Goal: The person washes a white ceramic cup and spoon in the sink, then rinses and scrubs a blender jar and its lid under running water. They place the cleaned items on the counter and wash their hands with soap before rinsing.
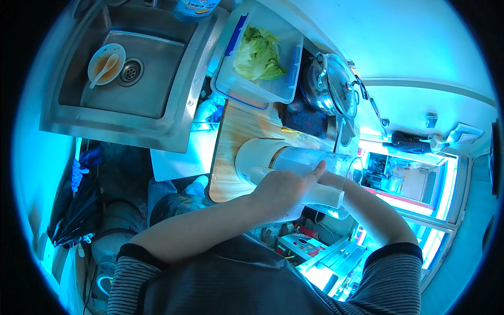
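Note:
A blender with a white base (248,157), a copper-coloured ring and a clear jug (301,157) is at the wooden counter's edge. My left hand (285,193) is at the jug's white handle (325,195), fingers wrapped around it and thumb stretched along the jug. My right hand (328,179) reaches to the jug's far side; its fingers are hidden behind the jug and my left thumb, so its grip cannot be seen. Beyond the blender, green lettuce leaves (260,55) lie in a clear plastic container (244,92) with blue clips.
A steel sink (138,98) at upper left holds a bowl (94,59) with brownish liquid and a white spoon (104,71). Behind the counter, a lidded steel pot (321,84) stands on a black induction cooker (307,120). A black plastic bag (80,208) hangs at left.

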`<state>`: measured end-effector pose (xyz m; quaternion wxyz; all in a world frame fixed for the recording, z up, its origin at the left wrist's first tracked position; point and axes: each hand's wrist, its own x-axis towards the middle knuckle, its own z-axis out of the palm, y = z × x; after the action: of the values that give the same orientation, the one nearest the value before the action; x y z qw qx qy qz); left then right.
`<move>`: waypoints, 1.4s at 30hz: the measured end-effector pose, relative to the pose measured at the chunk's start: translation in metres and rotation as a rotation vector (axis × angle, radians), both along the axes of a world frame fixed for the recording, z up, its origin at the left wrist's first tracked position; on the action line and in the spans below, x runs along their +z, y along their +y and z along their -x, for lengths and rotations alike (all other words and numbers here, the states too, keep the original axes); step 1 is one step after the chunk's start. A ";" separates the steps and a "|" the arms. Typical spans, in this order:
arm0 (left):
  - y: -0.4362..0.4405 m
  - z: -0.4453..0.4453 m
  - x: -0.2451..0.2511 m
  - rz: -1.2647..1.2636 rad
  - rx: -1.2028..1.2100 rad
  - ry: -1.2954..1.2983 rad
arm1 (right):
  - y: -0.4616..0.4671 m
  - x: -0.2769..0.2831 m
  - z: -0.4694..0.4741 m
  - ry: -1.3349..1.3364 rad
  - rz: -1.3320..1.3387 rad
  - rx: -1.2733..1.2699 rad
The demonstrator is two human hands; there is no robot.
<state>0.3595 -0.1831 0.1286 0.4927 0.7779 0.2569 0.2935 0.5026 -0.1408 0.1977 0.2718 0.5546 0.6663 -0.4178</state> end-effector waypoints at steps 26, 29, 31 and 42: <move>-0.004 0.000 0.001 -0.044 0.112 -0.075 | 0.002 -0.004 0.006 0.001 -0.015 0.019; -0.002 0.001 0.004 0.025 0.054 -0.029 | 0.004 -0.004 0.005 0.000 -0.023 0.020; -0.001 0.002 0.006 0.053 0.023 -0.007 | 0.005 -0.005 0.007 0.001 -0.028 0.019; 0.003 0.008 0.014 0.050 0.006 0.000 | 0.005 -0.002 0.020 -0.015 -0.049 0.040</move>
<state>0.3515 -0.1801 0.1428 0.5111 0.7645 0.2664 0.2886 0.4822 -0.1362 0.1961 0.2713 0.5509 0.6851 -0.3919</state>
